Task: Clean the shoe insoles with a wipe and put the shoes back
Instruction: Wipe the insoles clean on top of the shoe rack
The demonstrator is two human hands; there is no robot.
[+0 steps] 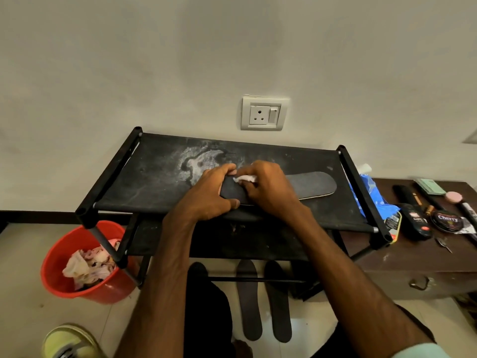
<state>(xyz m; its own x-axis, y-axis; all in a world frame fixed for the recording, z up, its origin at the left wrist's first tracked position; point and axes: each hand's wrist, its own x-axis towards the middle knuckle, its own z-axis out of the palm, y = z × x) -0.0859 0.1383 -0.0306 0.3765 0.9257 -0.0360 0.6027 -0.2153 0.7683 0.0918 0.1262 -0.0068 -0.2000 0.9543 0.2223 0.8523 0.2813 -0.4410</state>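
The left hand (209, 192) grips the heel-ward end of a dark insole (312, 184), fingers curled over its far edge and thumb clamped on the near edge, pinning it flat on the top shelf of a black fabric shoe rack (154, 177). Touching it on the right, the right hand (268, 189) is bunched around a small white wipe (245, 179), fingers curled over it and pressing it down onto the insole just beside the left fingertips. The rest of the insole stretches out to the right of the right hand, its rounded tip near the rack's right rail. Beyond the left hand's fingers the shelf fabric carries a pale, dusty stain. Below both wrists, on the floor under the rack, two more insoles (249, 301) lie side by side, apart from each other, lengthwise toward the person. Down and to the left of the left forearm stands a red bucket (59, 277) holding crumpled rags or wipes (87, 264), and nearer still a yellow-green shoe (67, 342) shows at the bottom edge. Well to the right of the right hand a blue packet (371, 192) rests against the rack, with a black bottle (415, 220) and a polish tin (447, 219) on a brown chest (413, 267). A wall socket (264, 113) sits above the hands.
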